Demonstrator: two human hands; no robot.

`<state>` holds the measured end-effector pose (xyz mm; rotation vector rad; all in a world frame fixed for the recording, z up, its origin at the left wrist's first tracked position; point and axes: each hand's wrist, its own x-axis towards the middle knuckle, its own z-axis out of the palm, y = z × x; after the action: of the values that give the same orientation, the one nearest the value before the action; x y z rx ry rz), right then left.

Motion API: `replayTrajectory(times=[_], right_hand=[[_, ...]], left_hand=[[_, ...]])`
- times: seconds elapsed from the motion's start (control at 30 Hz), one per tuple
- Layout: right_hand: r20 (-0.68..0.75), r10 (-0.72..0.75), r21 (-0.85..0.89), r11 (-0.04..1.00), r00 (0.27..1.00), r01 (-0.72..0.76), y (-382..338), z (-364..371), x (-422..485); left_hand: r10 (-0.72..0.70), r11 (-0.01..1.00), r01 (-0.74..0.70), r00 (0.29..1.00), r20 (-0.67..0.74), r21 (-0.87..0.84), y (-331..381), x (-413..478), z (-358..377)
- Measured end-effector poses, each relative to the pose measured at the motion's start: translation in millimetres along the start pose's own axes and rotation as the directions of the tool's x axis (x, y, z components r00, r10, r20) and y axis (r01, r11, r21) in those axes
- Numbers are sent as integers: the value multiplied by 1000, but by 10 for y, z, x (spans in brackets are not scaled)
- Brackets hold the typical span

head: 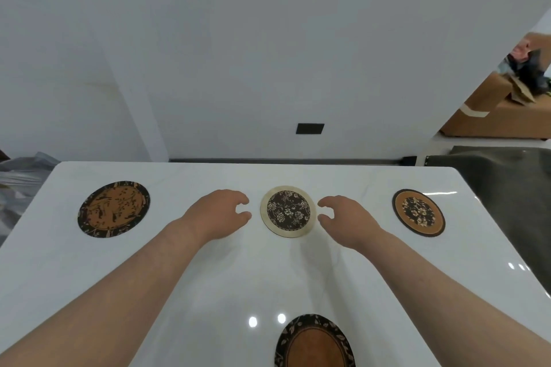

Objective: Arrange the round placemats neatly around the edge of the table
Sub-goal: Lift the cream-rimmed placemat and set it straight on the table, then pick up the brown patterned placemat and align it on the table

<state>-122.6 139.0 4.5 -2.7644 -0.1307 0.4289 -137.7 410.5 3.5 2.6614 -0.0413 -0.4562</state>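
Observation:
Several round placemats lie flat on the glossy white table [208, 292]. A cream-rimmed mat with a dark floral centre [287, 211] sits near the far edge in the middle. My left hand [219, 213] is just left of it and my right hand [347, 219] just right of it, both with curled fingers apart, a small gap from the rim, holding nothing. An orange mat with a dark border [114, 208] lies at the far left. A dark-rimmed orange mat with a floral centre [419, 212] lies at the far right. A brown mat with a leaf border [314, 343] lies at the near edge, partly cut off.
A white wall with a black socket plate [310, 128] rises behind the table. A dark cloth-covered surface [507, 188] stands to the right, with cardboard boxes [489, 116] behind it. Crumpled grey plastic [21, 179] lies off the table's left side.

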Motion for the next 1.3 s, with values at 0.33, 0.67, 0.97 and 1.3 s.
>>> replayTrajectory(times=[0.33, 0.67, 0.97, 1.3], right_hand=[[-25, -48, -69, 997, 999, 46, -223, -346, -512], [-50, -84, -121, 990, 995, 78, -557, -574, -966], [-77, -148, -100, 985, 986, 140, -847, -579, -1459], [-104, -237, -136, 966, 966, 222, -1029, -393, -2327]], left_hand=[[73, 994, -74, 997, 4, 81, 18, -426, -285], [73, 991, -68, 996, -46, 112, -97, -994, -564], [9, 987, 17, 987, -161, 157, -141, -1759, -737], [-63, 992, 83, 979, -191, 99, -258, -2779, -597]])
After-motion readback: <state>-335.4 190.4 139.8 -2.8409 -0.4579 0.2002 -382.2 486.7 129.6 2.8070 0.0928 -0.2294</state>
